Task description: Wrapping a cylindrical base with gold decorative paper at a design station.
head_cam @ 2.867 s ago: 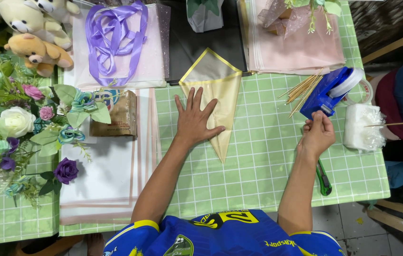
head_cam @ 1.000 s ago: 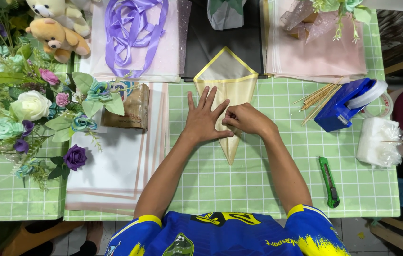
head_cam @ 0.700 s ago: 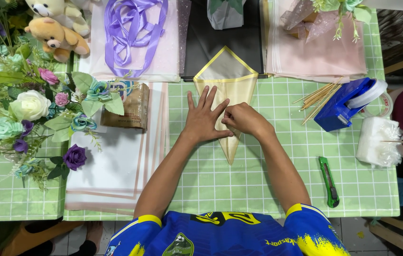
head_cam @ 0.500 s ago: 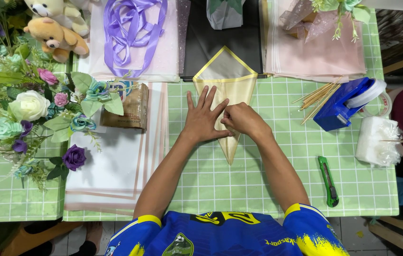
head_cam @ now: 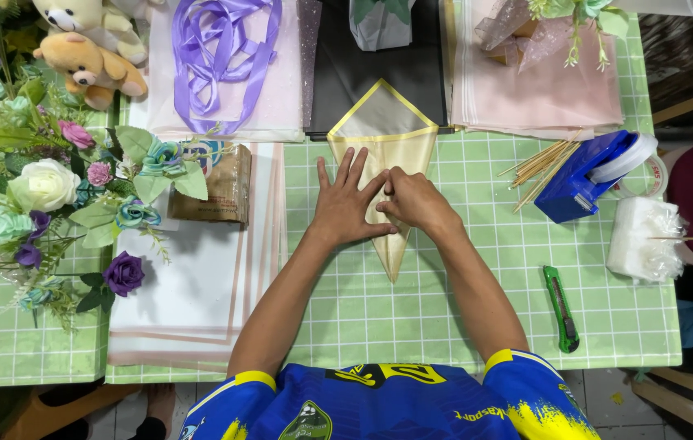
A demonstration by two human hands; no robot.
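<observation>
A cream wrapping sheet with a gold edge is folded into a cone (head_cam: 387,134) on the green checked table (head_cam: 460,285), its tip pointing toward me. My left hand (head_cam: 346,208) lies flat on the cone's left side with fingers spread. My right hand (head_cam: 412,200) presses its fingertips on the cone's middle fold, touching the left hand. Whether the right hand pinches a small piece of tape is hidden by the fingers.
A blue tape dispenser (head_cam: 587,175), wooden skewers (head_cam: 538,163) and a white foam block (head_cam: 640,240) sit right; a green utility knife (head_cam: 561,308) lies nearer me. White sheets (head_cam: 192,293) and artificial flowers (head_cam: 45,191) fill the left. Purple ribbon (head_cam: 220,57), teddy bears (head_cam: 90,49), black and pink sheets lie behind.
Since 2.9 s ago my right hand came from near the tape dispenser to the cone. Over the last second both hands have stayed nearly still on it.
</observation>
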